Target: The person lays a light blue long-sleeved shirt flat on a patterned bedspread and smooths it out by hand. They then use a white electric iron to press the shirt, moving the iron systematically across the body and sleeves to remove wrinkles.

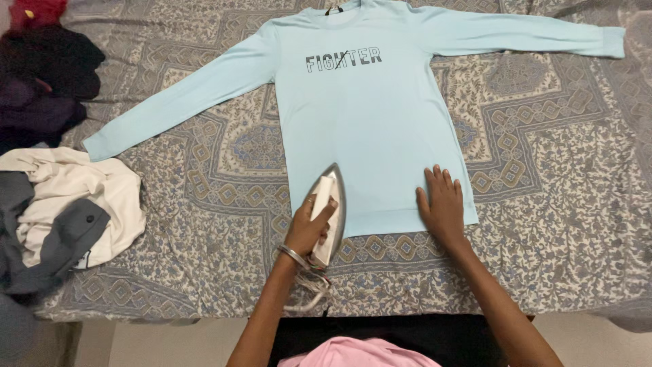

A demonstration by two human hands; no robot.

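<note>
On bed: pale blue shirt spread flat.
Left hand: clamped on iron, apparently at shirt's hem.
Right hand: fingers spread, flat on hem.

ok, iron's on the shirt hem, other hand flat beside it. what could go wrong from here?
1. The right hand lies flat on the shirt near the iron; a sideways pass could burn it.
2. The cord bunches under the left hand and could snag.
3. The sleeves lie on the patterned sheet, wrinkles may remain.
</note>
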